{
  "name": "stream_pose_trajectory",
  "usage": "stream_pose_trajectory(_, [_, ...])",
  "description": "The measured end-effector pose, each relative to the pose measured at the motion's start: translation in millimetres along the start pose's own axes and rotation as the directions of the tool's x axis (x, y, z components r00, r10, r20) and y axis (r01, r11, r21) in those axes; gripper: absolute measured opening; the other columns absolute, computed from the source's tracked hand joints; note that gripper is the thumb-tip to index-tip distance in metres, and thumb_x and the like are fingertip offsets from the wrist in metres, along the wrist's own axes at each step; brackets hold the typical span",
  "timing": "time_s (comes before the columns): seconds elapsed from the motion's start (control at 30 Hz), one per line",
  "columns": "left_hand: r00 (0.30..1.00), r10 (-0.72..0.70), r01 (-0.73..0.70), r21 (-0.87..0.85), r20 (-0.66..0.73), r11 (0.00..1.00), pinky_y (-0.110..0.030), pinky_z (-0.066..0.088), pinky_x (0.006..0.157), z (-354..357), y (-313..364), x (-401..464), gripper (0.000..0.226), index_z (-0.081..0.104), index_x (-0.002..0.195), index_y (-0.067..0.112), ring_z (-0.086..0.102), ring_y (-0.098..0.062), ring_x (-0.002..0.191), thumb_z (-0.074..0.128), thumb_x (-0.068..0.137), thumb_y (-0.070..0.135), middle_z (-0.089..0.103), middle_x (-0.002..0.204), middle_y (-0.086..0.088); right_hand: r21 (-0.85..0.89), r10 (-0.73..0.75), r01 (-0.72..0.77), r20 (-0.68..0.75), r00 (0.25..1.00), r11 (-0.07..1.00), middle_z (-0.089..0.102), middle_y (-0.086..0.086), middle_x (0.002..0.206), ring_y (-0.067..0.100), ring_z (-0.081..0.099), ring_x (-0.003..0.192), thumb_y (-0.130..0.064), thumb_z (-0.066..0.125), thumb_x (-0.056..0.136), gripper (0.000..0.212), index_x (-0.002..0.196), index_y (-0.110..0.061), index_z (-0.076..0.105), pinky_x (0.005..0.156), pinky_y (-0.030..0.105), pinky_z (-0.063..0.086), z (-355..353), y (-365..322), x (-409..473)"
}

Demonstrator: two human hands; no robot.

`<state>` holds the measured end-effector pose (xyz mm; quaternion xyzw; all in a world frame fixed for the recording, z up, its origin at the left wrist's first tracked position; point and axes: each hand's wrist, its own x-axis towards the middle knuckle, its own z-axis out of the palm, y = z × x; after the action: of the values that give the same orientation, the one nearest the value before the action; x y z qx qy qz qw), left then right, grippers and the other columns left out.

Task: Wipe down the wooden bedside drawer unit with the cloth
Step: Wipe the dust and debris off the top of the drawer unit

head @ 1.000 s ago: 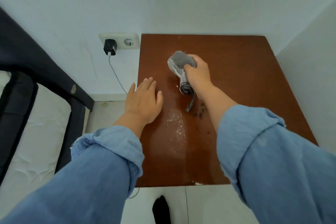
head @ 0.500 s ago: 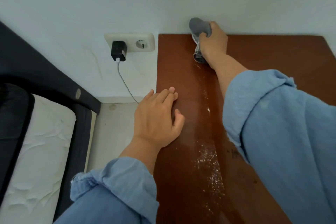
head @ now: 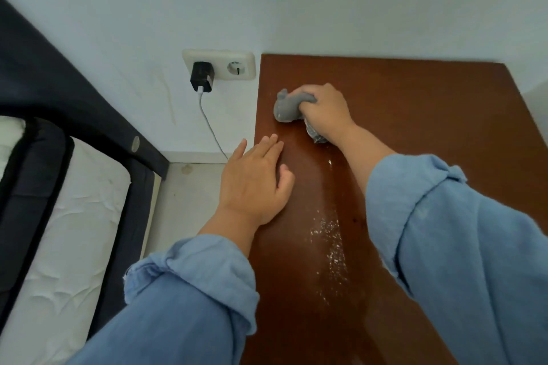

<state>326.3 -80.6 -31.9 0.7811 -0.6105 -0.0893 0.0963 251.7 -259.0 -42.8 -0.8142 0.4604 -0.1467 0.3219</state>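
The reddish-brown wooden bedside unit top (head: 400, 115) stood against a white wall; the right hand (head: 324, 111) clenched a bunched grey cloth (head: 286, 108) near its back-left corner, the left hand (head: 255, 184) rested flat on its edge. White crumbs (head: 330, 243) behind might be swept onto the floor

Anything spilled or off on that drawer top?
Yes: white specks are scattered in a streak down the wooden top, near its front, between the two arms. The right hand grips the grey cloth further back, so that patch looks unwiped.
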Motion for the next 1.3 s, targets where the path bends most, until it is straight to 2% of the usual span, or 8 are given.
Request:
stream_pose_trajectory(0.2, [0.997, -0.082, 0.082, 0.001, -0.015, 0.997, -0.034, 0.011, 0.119, -1.0, 24.4, -61.7, 0.075, 0.04, 0.145, 0.015, 0.029, -0.013, 0.142, 0.01, 0.083, 0.043, 0.037, 0.152, -0.001, 0.003, -0.015, 0.015, 0.013, 1.0, 1.0, 0.068, -0.004, 0.09, 0.023, 0.055, 0.101, -0.026, 0.038, 0.068, 0.045, 0.098, -0.034, 0.07, 0.09, 0.042, 0.045, -13.8, 6.3, -100.9])
stream_pose_trajectory(0.37, [0.987, -0.161, 0.161, 0.019, 0.011, 0.987, -0.032, 0.009, 0.119, 0.4, 37.2, -112.0, 0.069, 0.039, 0.146, 0.017, 0.028, -0.011, 0.142, 0.013, 0.086, 0.041, 0.035, 0.154, 0.0, -0.026, -0.031, 0.032, 0.018, 0.999, 0.999, 0.039, -0.019, 0.066, 0.017, 0.043, 0.091, -0.011, 0.05, 0.078, 0.035, 0.099, -0.03, 0.07, 0.081, 0.033, 0.032, -15.6, 5.8, -190.9])
stream_pose_trajectory(0.67, [0.975, -0.211, 0.211, 0.011, 0.067, 0.977, -0.034, 0.01, 0.118, 7.6, 70.3, -169.6, 0.061, 0.037, 0.146, 0.015, 0.023, -0.012, 0.144, 0.016, 0.093, 0.035, 0.028, 0.156, 0.001, 0.045, -0.03, 0.03, -0.01, 0.999, 0.999, 0.04, -0.022, 0.065, 0.015, 0.045, 0.089, -0.009, 0.055, 0.076, 0.033, 0.095, -0.031, 0.072, 0.077, 0.03, 0.028, -12.7, 8.4, -315.4])
stream_pose_trajectory(0.8, [0.966, -0.23, 0.236, -0.034, 0.121, 0.971, -0.036, 0.01, 0.119, 4.3, 74.7, -176.1, 0.051, 0.033, 0.149, 0.015, 0.02, -0.012, 0.145, 0.026, 0.099, 0.027, 0.023, 0.158, 0.002, 0.08, -0.014, 0.014, 0.006, 1.0, 0.997, 0.048, -0.018, 0.068, 0.012, 0.044, 0.086, -0.014, 0.055, 0.074, 0.031, 0.091, -0.033, 0.072, 0.076, 0.028, 0.026, -10.7, 13.5, -346.4])
stream_pose_trajectory(0.9, [0.964, -0.208, 0.214, -0.017, 0.163, 0.977, -0.038, 0.008, 0.12, 0.1, 75.6, -180.1, 0.052, 0.027, 0.151, 0.016, 0.017, -0.013, 0.146, 0.024, 0.1, 0.028, 0.019, 0.159, 0.002, 0.126, 0.0, -0.001, 0.004, 1.0, 0.992, 0.059, -0.015, 0.07, 0.013, 0.044, 0.082, -0.017, 0.05, 0.071, 0.032, 0.087, -0.032, 0.073, 0.077, 0.034, 0.039, -9.8, 16.8, -363.0])
stream_pose_trajectory(1.07, [0.964, -0.191, 0.194, 0.001, 0.187, 0.981, -0.04, 0.007, 0.12, -1.7, 72.2, -182.8, 0.054, 0.024, 0.152, 0.017, 0.016, -0.013, 0.147, 0.024, 0.099, 0.029, 0.016, 0.16, 0.003, 0.227, 0.054, -0.077, 0.102, 0.993, 0.971, 0.066, -0.015, 0.078, 0.017, 0.052, 0.086, -0.006, 0.049, 0.076, 0.034, 0.085, -0.029, 0.072, 0.081, 0.036, 0.045, -8.9, 15.9, -382.8])
stream_pose_trajectory(1.2, [0.967, -0.16, 0.164, -0.006, 0.197, 0.986, -0.039, 0.006, 0.12, -3.6, 67.6, -181.8, 0.053, 0.029, 0.15, 0.017, 0.02, -0.012, 0.145, 0.021, 0.099, 0.028, 0.019, 0.159, 0.004, 0.43, 0.192, -0.266, 0.208, 0.959, 0.863, 0.07, 0.002, 0.08, 0.021, 0.064, 0.08, -0.001, 0.047, 0.077, 0.031, 0.083, -0.02, 0.07, 0.068, 0.035, 0.055, -21.5, 4.5, -366.4])
stream_pose_trajectory(1.3, [0.98, -0.14, 0.146, -0.031, 0.144, 0.989, -0.036, 0.01, 0.12, -9.1, 59.8, -178.7, 0.056, 0.038, 0.146, 0.016, 0.028, -0.011, 0.142, 0.018, 0.096, 0.03, 0.03, 0.156, 0.002, 0.502, 0.265, -0.323, 0.185, 0.946, 0.803, 0.061, 0.002, 0.073, 0.017, 0.054, 0.066, 0.001, 0.045, 0.083, 0.029, 0.087, -0.018, 0.067, 0.057, 0.027, 0.042, -32.7, -13.0, -334.5])
